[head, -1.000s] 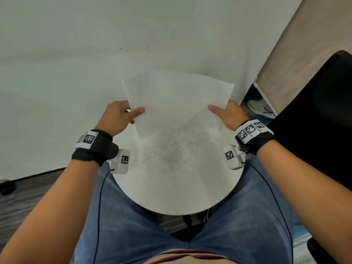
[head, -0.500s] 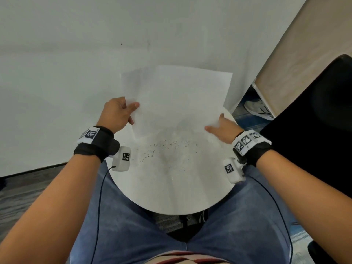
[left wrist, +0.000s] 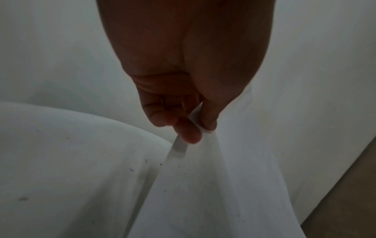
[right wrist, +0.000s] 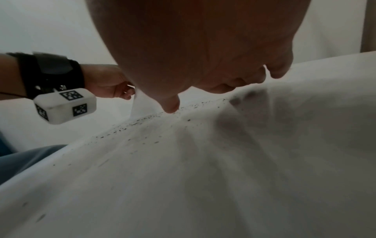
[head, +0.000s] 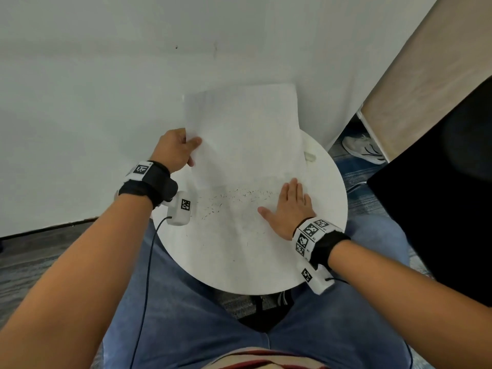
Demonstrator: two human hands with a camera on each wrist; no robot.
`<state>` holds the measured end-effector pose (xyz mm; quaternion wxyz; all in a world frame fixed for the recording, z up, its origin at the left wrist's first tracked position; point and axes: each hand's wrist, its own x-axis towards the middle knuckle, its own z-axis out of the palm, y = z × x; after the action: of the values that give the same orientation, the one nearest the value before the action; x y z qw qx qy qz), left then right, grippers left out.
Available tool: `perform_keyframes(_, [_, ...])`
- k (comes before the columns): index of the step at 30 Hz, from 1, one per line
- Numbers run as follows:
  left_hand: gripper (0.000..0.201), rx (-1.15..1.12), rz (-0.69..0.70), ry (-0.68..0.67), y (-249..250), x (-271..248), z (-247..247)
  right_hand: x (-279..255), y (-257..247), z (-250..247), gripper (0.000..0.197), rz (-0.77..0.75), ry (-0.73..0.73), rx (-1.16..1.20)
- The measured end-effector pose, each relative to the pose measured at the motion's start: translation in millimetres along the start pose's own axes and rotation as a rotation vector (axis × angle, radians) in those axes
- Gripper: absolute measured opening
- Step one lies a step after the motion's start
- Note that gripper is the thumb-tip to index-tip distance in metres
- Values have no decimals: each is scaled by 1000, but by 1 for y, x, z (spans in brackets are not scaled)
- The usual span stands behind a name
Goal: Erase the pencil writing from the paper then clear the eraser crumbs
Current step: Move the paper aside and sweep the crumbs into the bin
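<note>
The white paper (head: 245, 134) stands lifted and tilted up over the far half of the round white table (head: 253, 265). My left hand (head: 177, 150) pinches its left edge between thumb and fingers, and the left wrist view shows that pinch on the paper (left wrist: 213, 185). Dark eraser crumbs (head: 234, 197) lie in a band on the table just below the paper's lower edge, and the crumbs (right wrist: 142, 120) also show in the right wrist view. My right hand (head: 288, 206) lies flat on the table with straight fingers, to the right of the crumbs. A small pale eraser (head: 308, 156) sits at the table's right rim.
A white wall runs behind the table. A black chair (head: 439, 195) stands at the right, with a wooden panel (head: 426, 75) and a white shoe (head: 363, 149) on the floor beyond it. My legs in blue jeans (head: 186, 315) are under the table's near edge.
My right hand has let go of the paper's right edge and come down flat on the table beside the crumbs. The left hand alone holds the paper, raised higher and more upright.
</note>
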<state>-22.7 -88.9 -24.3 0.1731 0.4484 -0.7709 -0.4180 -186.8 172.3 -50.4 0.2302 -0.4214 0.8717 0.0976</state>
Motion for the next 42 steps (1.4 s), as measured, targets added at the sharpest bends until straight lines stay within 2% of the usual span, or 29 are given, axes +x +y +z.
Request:
perform_keyframes(3, [28, 26, -33, -9, -5, 14, 1, 0, -6, 4, 101, 19, 0, 27])
perform_keyframes(7, [23, 41, -15, -20, -8, 22, 4, 0, -18, 10, 107, 55, 25, 59])
perform_keyframes(10, [26, 33, -10, -29, -12, 26, 6, 2, -32, 11, 108, 22, 32, 61])
perform_keyframes(13, [27, 29, -10, -34, -15, 26, 6, -2, -53, 14, 107, -111, 15, 38])
perform_keyframes(16, [26, 38, -7, -32, -17, 28, 3, -13, -77, 20, 102, -357, -31, -20])
perform_keyframes(18, [30, 44, -18, -30, -19, 29, -1, -19, -79, 19, 99, -465, -64, -19])
perform_keyframes(20, [38, 51, -33, -14, -22, 31, -5, -17, -67, 14, 98, -429, -44, 9])
perform_keyframes(23, [40, 24, -36, 6, -24, 33, -8, -3, -47, 7, 100, -184, -9, 26])
perform_keyframes(24, [40, 16, -29, 7, -24, 34, -9, -1, -46, 8, 101, -155, -4, 19])
perform_keyframes(25, [41, 14, -27, 10, -22, 35, -10, -1, -50, 11, 103, -189, -1, -3])
perform_keyframes(29, [41, 40, -13, 28, -16, 38, -13, -20, -72, 30, 103, -561, -71, -139])
perform_keyframes(31, [39, 43, 2, 32, -13, 39, -16, -13, -69, 22, 102, -588, -73, -129])
perform_keyframes(35, [36, 40, 24, 45, -14, 41, -22, 24, -69, -6, 102, -411, -35, -79])
perform_keyframes(36, [31, 39, 29, 47, -13, 42, -23, 26, -73, -5, 103, -420, -26, -108])
perform_keyframes(40, [27, 57, 12, 24, -14, 44, -24, -2, -81, 19, 104, -754, -85, -272])
perform_keyframes(42, [25, 67, 11, 22, -14, 45, -23, 0, -77, 14, 103, -790, -70, -265])
